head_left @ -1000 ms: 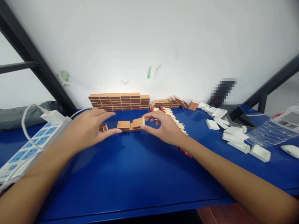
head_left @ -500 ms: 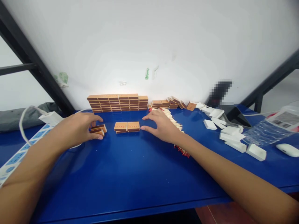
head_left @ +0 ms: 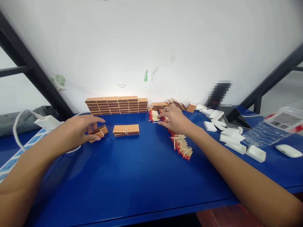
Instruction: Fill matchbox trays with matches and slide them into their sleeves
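Observation:
On the left, my left hand [head_left: 82,129] has its thumb and fingers closed round a pair of matchboxes [head_left: 100,130], tilted just above or on the blue table [head_left: 132,183]. My right hand [head_left: 175,119] hovers at or over the loose matches [head_left: 182,146], its thumb and fingertips apart and nothing visible between them. Whether its fingertips touch the matches cannot be made out. Between the hands lies a small low stack of matchboxes [head_left: 126,129], two side by side on top. Red match heads show along the edges of the pile, part of which my hand and forearm hide.
A neat wall of stacked matchboxes [head_left: 115,105] stands against the white wall, with looser matchboxes [head_left: 174,104] to its right. White inner trays [head_left: 233,135] lie scattered at the right, near a plastic bag [head_left: 267,129] and a white case [head_left: 288,150]. A power strip [head_left: 26,148] runs along the left.
My right hand has moved right and away from the middle stack, to the matches. In my left hand the matchboxes have turned and spread at an angle. The view has shifted slightly.

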The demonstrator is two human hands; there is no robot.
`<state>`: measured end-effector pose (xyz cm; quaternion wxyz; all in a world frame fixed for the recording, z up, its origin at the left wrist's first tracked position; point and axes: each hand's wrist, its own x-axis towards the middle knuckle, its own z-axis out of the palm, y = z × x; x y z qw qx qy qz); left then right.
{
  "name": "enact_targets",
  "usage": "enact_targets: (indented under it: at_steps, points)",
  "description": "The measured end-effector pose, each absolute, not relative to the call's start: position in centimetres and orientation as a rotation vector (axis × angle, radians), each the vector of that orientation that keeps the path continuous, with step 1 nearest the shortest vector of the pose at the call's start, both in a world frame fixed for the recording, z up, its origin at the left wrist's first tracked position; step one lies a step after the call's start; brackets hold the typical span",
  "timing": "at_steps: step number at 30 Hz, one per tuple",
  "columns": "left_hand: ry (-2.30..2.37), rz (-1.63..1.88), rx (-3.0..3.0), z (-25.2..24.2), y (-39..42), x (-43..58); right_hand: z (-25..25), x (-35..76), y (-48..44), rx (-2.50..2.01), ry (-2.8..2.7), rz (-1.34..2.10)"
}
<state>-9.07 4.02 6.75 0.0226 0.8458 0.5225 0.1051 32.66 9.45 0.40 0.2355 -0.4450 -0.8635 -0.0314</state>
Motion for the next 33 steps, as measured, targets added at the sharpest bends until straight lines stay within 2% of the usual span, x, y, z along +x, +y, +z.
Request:
enact_targets:
  at_steps: [4, 9, 15, 19, 28, 30, 33]
  points:
    - [1.398, 0.441, 2.398, 7.7, 3.0, -7.9, 0.2, 32.1, 9.4, -1.252, -2.368, -0.118]
    - [1.222, 0.361, 2.321, 6.6, 2.0, -6.2, 2.2, 34.8, 9.8, -1.291, -2.295, -0.25]
    - [1.213, 0.25, 2.415, 4.8, 1.6, -4.5, 5.2, 41.5, 10.3, -1.819, -1.933, -0.526]
    - [1.229, 0.257, 2.502, 4.3, 1.3, -3.9, 6.1, 44.8, 10.0, -2.223, -1.847, -0.347]
    - [1.183, 0.242, 2.512, 3.2, 0.7, -3.0, 7.0, 48.3, 8.3, -2.646, -1.795, 0.293]
    - [1.186, 0.237, 2.538, 3.4, 0.7, -3.1, 7.3, 48.5, 7.9, -2.689, -1.764, 0.326]
    - [1.213, 0.216, 2.634, 3.6, 0.8, -3.4, 7.2, 48.5, 7.5, -2.654, -1.752, 0.186]
